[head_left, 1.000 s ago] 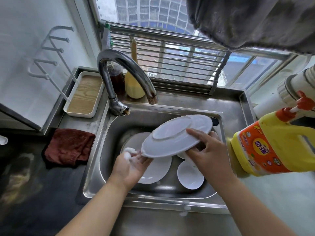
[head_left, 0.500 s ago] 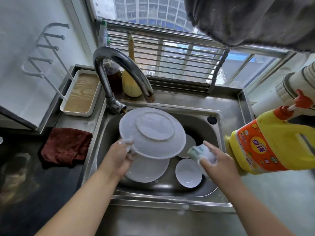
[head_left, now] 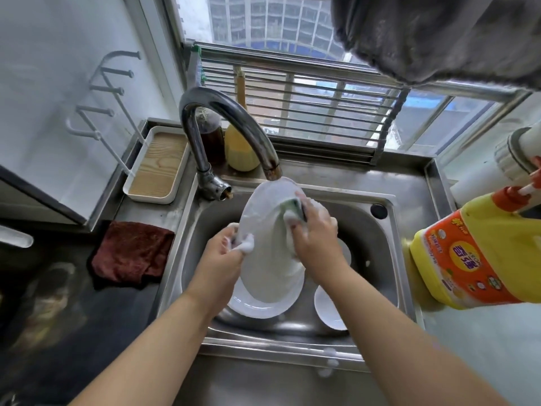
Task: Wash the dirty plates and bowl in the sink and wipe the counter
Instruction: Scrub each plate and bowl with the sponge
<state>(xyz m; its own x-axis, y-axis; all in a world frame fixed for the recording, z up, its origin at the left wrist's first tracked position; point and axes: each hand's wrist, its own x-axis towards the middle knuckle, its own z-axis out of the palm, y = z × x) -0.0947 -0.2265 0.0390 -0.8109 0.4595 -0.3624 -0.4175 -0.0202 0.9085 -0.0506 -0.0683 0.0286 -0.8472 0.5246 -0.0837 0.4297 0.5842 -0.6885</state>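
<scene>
left fingers (head_left: pixel 234 244) grip plate (head_left: pixel 263 230) rim | right fingers (head_left: pixel 304 221) press sponge (head_left: pixel 292 208) on plate

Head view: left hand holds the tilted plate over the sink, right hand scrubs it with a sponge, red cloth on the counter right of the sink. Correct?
One error: the red cloth lies on the counter left of the sink, not right, as the head view shows. The rest holds: the left hand holds the tilted plate and the right hand scrubs it with the sponge.
</scene>
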